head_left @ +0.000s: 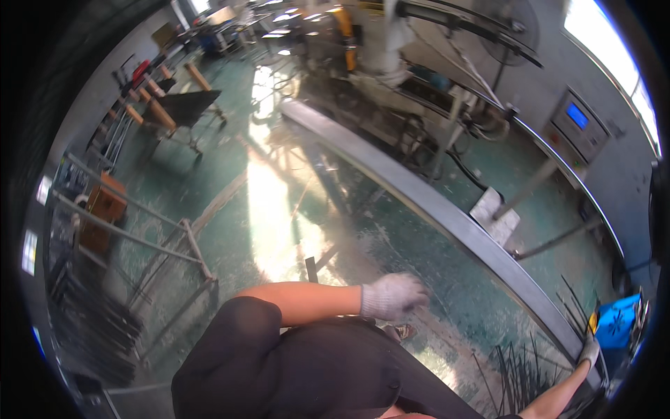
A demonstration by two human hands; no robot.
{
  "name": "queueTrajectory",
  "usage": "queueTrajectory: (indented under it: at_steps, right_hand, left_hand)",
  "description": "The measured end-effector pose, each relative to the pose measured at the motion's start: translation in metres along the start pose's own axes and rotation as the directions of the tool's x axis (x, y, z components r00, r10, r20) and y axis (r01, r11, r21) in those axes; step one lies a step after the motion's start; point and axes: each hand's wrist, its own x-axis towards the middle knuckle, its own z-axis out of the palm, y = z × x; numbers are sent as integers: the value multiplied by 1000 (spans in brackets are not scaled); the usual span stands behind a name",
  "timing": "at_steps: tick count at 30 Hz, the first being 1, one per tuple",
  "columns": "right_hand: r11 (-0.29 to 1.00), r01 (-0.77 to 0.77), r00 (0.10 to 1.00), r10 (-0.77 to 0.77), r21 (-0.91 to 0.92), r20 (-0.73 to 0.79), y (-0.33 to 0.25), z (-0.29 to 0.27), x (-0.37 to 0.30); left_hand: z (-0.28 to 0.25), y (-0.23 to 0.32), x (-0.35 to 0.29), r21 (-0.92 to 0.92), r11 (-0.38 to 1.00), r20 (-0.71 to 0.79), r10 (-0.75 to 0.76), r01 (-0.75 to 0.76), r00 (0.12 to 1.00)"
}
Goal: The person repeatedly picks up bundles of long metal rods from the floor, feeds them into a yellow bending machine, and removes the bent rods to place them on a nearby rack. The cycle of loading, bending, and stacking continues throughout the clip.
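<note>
Steel beam [447,209], one long grey length, runs slantwise over the green floor [209,230], and the right hand [588,351] in a white glove rests on its near end, fingers hidden. Left hand [392,296], also gloved, hangs curled and blurred above the floor, holding nothing visible. Thin dark rods [520,370] lie bunched just beside the beam's near end, too many to count.

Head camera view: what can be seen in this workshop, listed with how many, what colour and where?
Long metal beam: one, grey, runs diagonally from upper centre to lower right.
Floor: green, shiny with glare.
Thin rods: a bundle, dark, lower right beside the beam.
Rack: one, grey metal, left.
Control box: one, grey with blue screen, upper right.
Fan: one, dark, top.
Blue bin: one, right edge.
Left hand: white glove, held across the body, empty as far as visible.
Right hand: white glove, at the beam's near end.
</note>
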Motion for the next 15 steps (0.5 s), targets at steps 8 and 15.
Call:
queueTrajectory:
  at_steps: [8,15]
  right_hand:
    - [975,214,924,-222,-59,-312,-249,166,-142]
    - [983,-123,889,171,140,-424,-387,424,-352]
  left_hand:
    - [19,-146,-402,-482,301,-346,-928,823,137]
    - [-6,-193,-522,-656,106,-178,-984,747,-17]
